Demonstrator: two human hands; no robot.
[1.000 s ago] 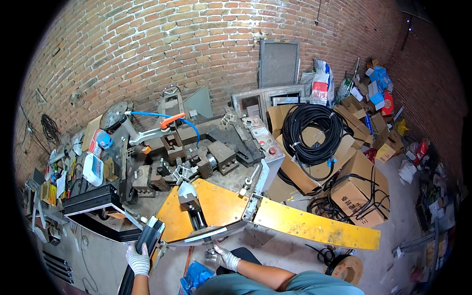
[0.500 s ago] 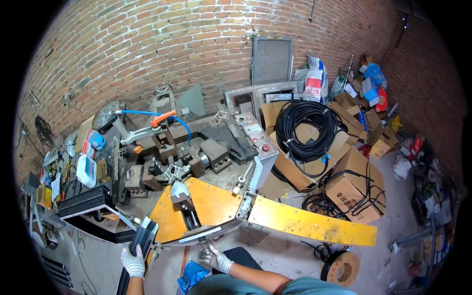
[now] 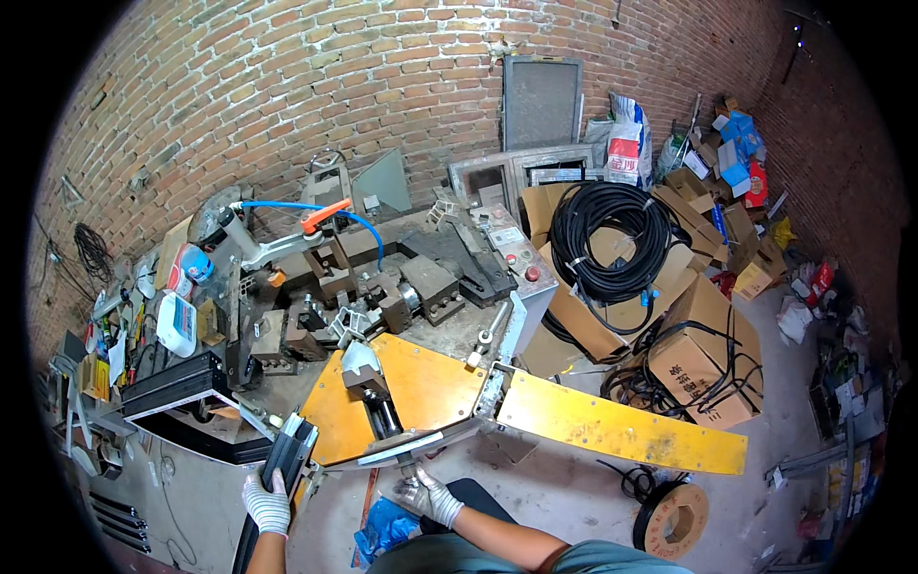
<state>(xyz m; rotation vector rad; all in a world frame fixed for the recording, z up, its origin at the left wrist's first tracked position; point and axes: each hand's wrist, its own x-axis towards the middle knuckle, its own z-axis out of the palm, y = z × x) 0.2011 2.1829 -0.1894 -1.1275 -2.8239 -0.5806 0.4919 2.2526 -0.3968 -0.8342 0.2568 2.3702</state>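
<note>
My left hand (image 3: 267, 502), in a white striped knit glove, is closed around a black metal profile bar (image 3: 287, 452). That bar is one side of a black frame (image 3: 172, 383) that rests against the bench's left end. My right hand (image 3: 429, 497), also gloved, reaches under the front edge of a yellow machine plate (image 3: 435, 386). Its fingers curl round a metal knob on a short shaft (image 3: 406, 468), mostly hidden by the glove. Above it, a dark clamp block with a pointed grey top (image 3: 361, 368) sits in a slot between the yellow plates.
A yellow arm plate (image 3: 622, 421) extends right. Behind stand steel blocks (image 3: 428, 287), an orange-handled lever (image 3: 325, 216) and a grey control box (image 3: 521, 258). Right are black hose coils (image 3: 612, 239), cartons (image 3: 703, 354) and a spool (image 3: 672, 519). A blue bag (image 3: 387, 526) lies below.
The whole view has shifted slightly, so the scene sits further right. My right hand has moved slightly up and covers more of the knob. My left hand keeps its hold on the bar.
</note>
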